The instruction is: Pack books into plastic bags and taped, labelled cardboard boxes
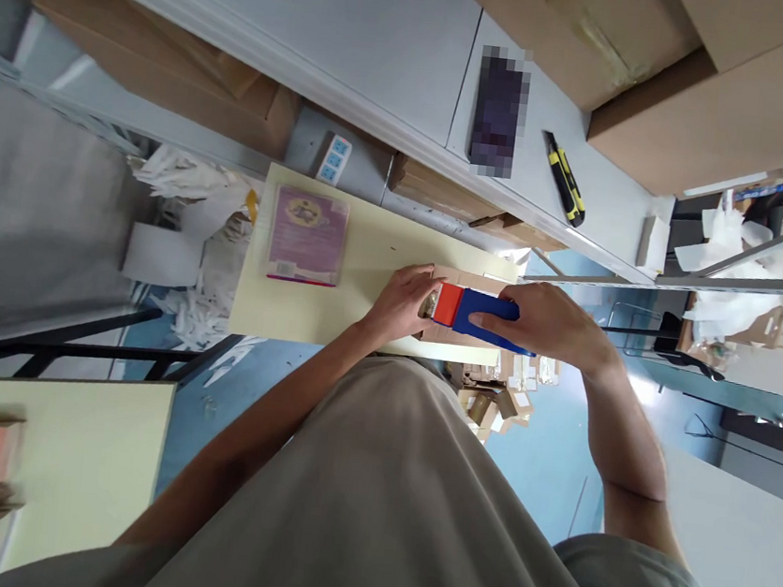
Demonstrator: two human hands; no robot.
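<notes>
A tape dispenser [486, 316] with a blue body and red front lies across a small brown cardboard box [462, 280]. My right hand [548, 321] is wrapped round the dispenser's blue part. At the box's left end, my left hand [399, 306] grips the edge, its fingers close to the dispenser's red front. The hands and the dispenser hide much of the box's top. Both rest over a pale yellow table [378, 235]. Left of my left hand, a flat purple book [308, 239], which looks wrapped in clear plastic, lies on the same table.
Beyond the table runs a grey shelf [364, 36] with a yellow-black utility knife [564, 179], a blurred-out dark rectangle [500, 117] and large cartons [583, 33]. A power strip [334, 160] sits below it. Small boxes [496, 404] lie on the floor; white scraps [204, 263] are heaped left.
</notes>
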